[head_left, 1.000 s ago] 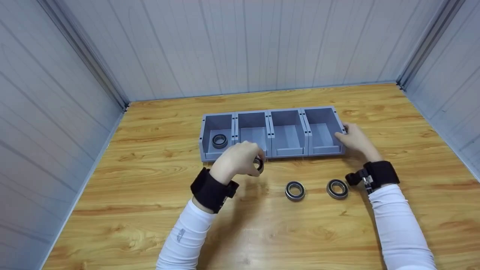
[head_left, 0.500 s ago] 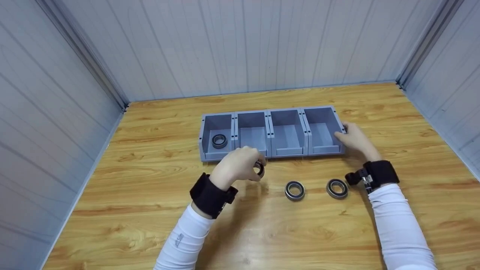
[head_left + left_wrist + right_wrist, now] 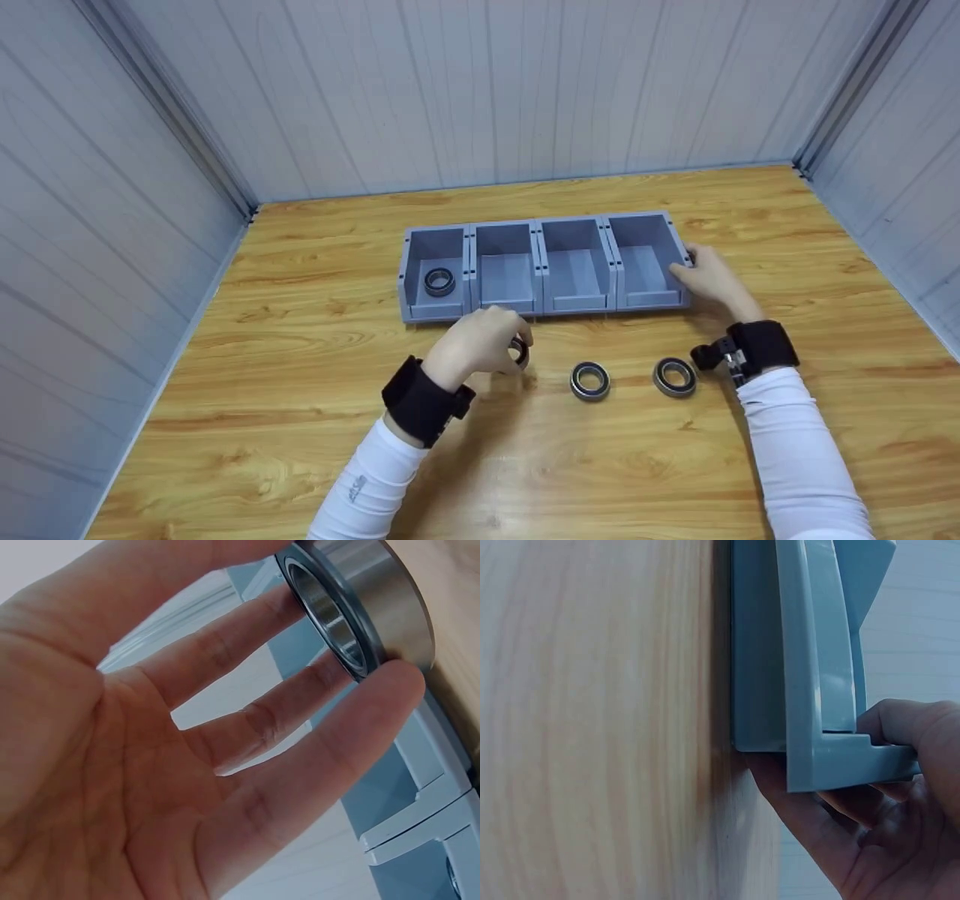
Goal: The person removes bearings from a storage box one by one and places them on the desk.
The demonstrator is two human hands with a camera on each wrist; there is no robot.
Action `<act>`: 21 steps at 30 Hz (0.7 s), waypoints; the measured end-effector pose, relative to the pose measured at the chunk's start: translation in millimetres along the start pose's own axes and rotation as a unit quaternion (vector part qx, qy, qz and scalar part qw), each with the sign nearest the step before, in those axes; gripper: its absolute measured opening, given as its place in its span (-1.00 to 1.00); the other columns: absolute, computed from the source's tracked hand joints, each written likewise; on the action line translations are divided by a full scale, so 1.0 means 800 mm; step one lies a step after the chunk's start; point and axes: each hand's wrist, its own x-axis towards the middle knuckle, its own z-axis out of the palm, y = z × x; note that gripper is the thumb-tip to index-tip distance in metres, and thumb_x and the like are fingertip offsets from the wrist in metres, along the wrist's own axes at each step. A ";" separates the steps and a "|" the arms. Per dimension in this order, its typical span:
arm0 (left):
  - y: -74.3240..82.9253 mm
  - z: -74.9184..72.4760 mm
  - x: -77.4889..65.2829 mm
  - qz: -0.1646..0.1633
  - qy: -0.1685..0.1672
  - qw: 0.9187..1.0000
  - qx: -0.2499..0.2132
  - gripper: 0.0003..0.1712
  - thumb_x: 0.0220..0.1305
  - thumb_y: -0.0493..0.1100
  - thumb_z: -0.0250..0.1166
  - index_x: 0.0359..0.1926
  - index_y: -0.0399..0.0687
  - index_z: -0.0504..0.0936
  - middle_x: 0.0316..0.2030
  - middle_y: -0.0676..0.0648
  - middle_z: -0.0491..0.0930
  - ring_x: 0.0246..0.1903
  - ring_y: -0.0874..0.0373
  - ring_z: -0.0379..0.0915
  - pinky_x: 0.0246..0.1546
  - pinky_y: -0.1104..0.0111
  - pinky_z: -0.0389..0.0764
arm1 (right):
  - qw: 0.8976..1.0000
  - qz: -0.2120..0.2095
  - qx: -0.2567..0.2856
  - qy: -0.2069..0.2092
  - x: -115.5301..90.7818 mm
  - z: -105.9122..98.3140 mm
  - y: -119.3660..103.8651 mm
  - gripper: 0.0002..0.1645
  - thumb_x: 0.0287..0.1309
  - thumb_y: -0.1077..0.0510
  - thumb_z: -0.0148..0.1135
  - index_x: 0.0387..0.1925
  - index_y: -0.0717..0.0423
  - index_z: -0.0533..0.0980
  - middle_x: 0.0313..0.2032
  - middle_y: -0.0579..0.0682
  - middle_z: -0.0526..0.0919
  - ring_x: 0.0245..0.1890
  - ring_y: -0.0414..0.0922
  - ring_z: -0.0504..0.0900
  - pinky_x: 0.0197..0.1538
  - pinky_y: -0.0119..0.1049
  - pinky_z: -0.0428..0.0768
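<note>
Between thumb and fingers, my left hand [image 3: 480, 341] pinches a ball bearing [image 3: 519, 351] just in front of the second bin from the left. The left wrist view shows that bearing [image 3: 367, 607] tilted, its steel outer ring gripped at the fingertips. My right hand [image 3: 712, 279] grips the right side wall of the rightmost grey bin [image 3: 651, 298], thumb inside and fingers outside, as the right wrist view of the bin [image 3: 802, 690] shows. Another bearing [image 3: 439, 282] lies in the leftmost bin [image 3: 439, 310]. Two more, a middle bearing [image 3: 590, 382] and a right bearing [image 3: 675, 377], lie flat on the table.
Several grey bins stand joined in a row on the wood-grain table [image 3: 262, 360]. Pale panel walls enclose the table, with a back wall [image 3: 495, 97], a left wall [image 3: 97, 247] and a right wall [image 3: 892, 187].
My left hand has come down and slightly toward me from the bins' front edge, carrying the bearing with it. The right hand stays on the bin wall.
</note>
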 end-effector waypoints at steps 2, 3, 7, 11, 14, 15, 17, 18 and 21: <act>0.000 0.003 -0.001 -0.002 -0.003 1.000 0.000 -0.70 -0.23 -0.12 0.43 -0.34 -0.01 0.65 -0.37 0.05 0.58 -0.40 0.20 0.41 -0.39 0.35 0.45 | 1.000 -0.006 -0.007 0.007 0.000 0.000 0.000 -0.59 0.10 0.29 0.00 -0.02 0.46 0.36 -0.30 0.31 0.53 -0.47 -0.15 0.46 -0.38 -0.44 0.43; 0.000 0.004 -0.001 0.000 -0.003 1.000 0.000 -0.70 -0.23 -0.12 0.43 -0.34 -0.01 0.65 -0.38 0.05 0.57 -0.40 0.20 0.41 -0.39 0.35 0.45 | 1.000 -0.008 -0.007 0.007 0.000 0.001 0.000 -0.60 0.10 0.29 0.00 -0.03 0.46 0.37 -0.30 0.31 0.53 -0.47 -0.14 0.46 -0.38 -0.43 0.43; -0.001 0.010 -0.001 0.006 -0.002 1.000 0.003 -0.71 -0.24 -0.11 0.44 -0.36 -0.01 0.65 -0.39 0.04 0.58 -0.38 0.18 0.43 -0.36 0.33 0.46 | 1.000 -0.009 -0.008 0.009 0.001 0.002 0.002 -0.62 0.09 0.30 0.00 -0.06 0.47 0.38 -0.34 0.28 0.53 -0.48 -0.15 0.45 -0.38 -0.44 0.43; -0.001 0.016 -0.001 0.003 -0.003 1.000 0.001 -0.68 -0.28 -0.14 0.44 -0.35 0.00 0.65 -0.37 0.03 0.59 -0.35 0.17 0.44 -0.32 0.32 0.47 | 1.000 -0.010 -0.006 0.008 0.002 0.002 0.005 -0.61 0.09 0.31 0.00 -0.04 0.48 0.37 -0.33 0.30 0.53 -0.48 -0.14 0.45 -0.40 -0.45 0.43; -0.001 0.020 0.000 0.000 -0.007 1.000 0.000 -0.65 -0.31 -0.16 0.45 -0.33 0.00 0.65 -0.36 0.03 0.59 -0.35 0.16 0.46 -0.33 0.32 0.48 | 1.000 -0.009 -0.006 0.007 0.001 0.001 0.004 -0.59 0.09 0.32 0.00 -0.01 0.48 0.35 -0.31 0.32 0.53 -0.48 -0.13 0.46 -0.40 -0.45 0.44; -0.001 0.022 0.000 0.000 -0.009 1.000 0.000 -0.64 -0.32 -0.16 0.46 -0.33 0.00 0.65 -0.36 0.02 0.59 -0.35 0.16 0.46 -0.34 0.33 0.48 | 1.000 -0.008 -0.008 0.006 0.000 0.001 0.004 -0.58 0.10 0.31 0.00 -0.01 0.48 0.34 -0.31 0.33 0.52 -0.49 -0.14 0.46 -0.41 -0.45 0.44; -0.001 0.024 0.000 0.001 -0.011 1.000 0.002 -0.64 -0.32 -0.17 0.46 -0.33 -0.01 0.65 -0.36 0.01 0.60 -0.35 0.15 0.47 -0.34 0.33 0.48 | 1.000 -0.005 -0.010 0.005 0.000 0.000 0.004 -0.58 0.10 0.31 0.00 0.00 0.47 0.34 -0.31 0.33 0.52 -0.50 -0.16 0.46 -0.41 -0.45 0.44; -0.001 0.025 0.001 0.002 -0.013 1.000 0.000 -0.64 -0.31 -0.17 0.46 -0.33 -0.02 0.65 -0.36 0.01 0.60 -0.35 0.15 0.47 -0.34 0.34 0.48 | 1.000 -0.004 -0.009 0.005 0.000 0.000 0.004 -0.58 0.10 0.31 0.00 0.00 0.48 0.34 -0.31 0.33 0.52 -0.51 -0.17 0.46 -0.42 -0.45 0.44; -0.001 0.028 0.001 0.006 -0.016 1.000 -0.005 -0.66 -0.29 -0.17 0.44 -0.33 -0.03 0.65 -0.36 0.01 0.60 -0.36 0.16 0.46 -0.35 0.36 0.47 | 1.000 -0.001 -0.006 0.005 0.000 -0.001 0.004 -0.59 0.11 0.31 0.00 -0.01 0.48 0.34 -0.32 0.32 0.52 -0.52 -0.19 0.45 -0.42 -0.45 0.44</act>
